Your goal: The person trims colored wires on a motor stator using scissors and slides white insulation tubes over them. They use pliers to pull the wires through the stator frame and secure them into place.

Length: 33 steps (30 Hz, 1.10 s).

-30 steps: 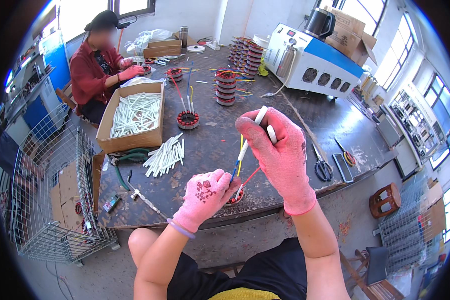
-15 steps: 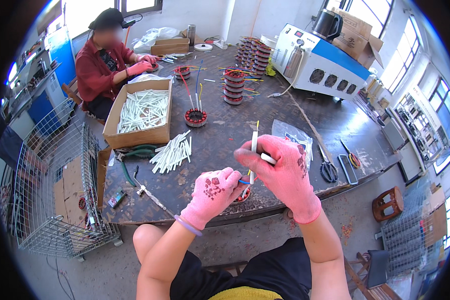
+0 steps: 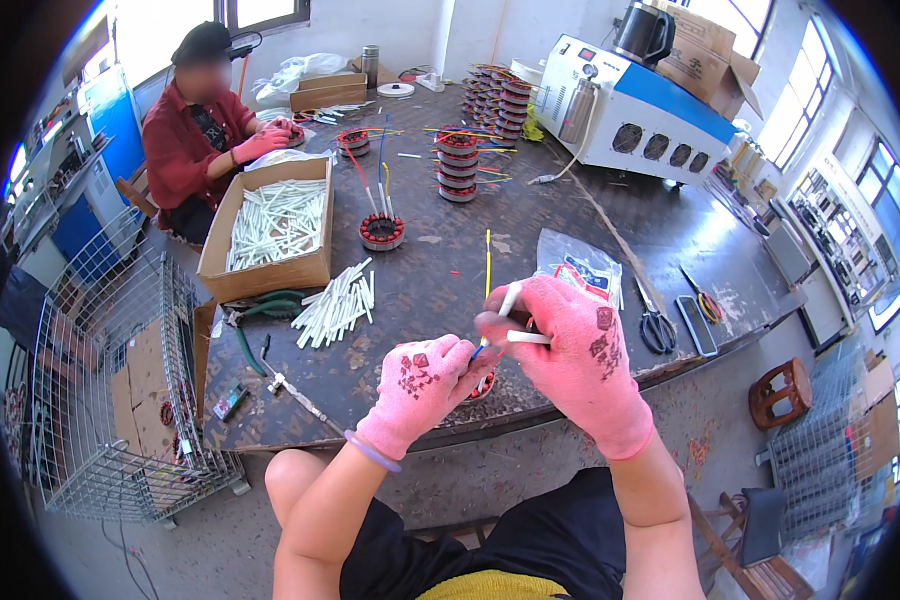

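The right hand [image 3: 585, 350] is clamping a white tube [image 3: 511, 298] between thumb and fingers, and a second white tube [image 3: 527, 337] is sticking out from the same grip. The left hand [image 3: 415, 385] is pinching a blue wire [image 3: 478, 350]. Below, the wound ring [image 3: 484, 390] is sitting at the table's [image 3: 440, 300] near edge, partly hidden. A yellow wire [image 3: 488, 262] is standing close by. With a loose grip, the second tube could be falling; with too strong pulling, the ring could be slipping over the edge.
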Each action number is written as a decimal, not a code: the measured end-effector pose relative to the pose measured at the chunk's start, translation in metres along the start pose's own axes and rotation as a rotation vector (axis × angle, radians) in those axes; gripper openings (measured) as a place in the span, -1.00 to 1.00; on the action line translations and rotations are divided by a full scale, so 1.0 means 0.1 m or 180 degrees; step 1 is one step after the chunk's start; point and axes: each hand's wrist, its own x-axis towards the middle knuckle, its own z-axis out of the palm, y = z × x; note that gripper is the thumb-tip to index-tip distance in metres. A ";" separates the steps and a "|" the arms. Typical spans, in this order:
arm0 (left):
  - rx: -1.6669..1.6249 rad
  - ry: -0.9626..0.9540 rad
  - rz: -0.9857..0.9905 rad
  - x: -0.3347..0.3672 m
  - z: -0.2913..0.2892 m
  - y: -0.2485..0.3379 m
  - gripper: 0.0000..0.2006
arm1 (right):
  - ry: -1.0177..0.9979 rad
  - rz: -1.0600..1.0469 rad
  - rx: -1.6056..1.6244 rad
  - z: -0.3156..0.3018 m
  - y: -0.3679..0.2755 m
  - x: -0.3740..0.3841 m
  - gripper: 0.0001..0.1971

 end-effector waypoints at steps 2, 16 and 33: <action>0.0234 -0.0082 0.0082 -0.06 0.14 -0.06 -0.86 | -0.0032 -0.0016 -0.0164 0.03 0.06 -0.05 -0.83; -0.2012 -0.0134 -0.0415 0.23 -0.13 0.07 -0.80 | -0.0428 0.0710 -0.0030 0.77 0.61 -0.73 -0.82; -0.3245 -0.0092 -0.1368 0.43 0.37 0.15 -0.82 | -0.0534 0.1010 -0.0152 0.85 1.00 -0.85 -0.80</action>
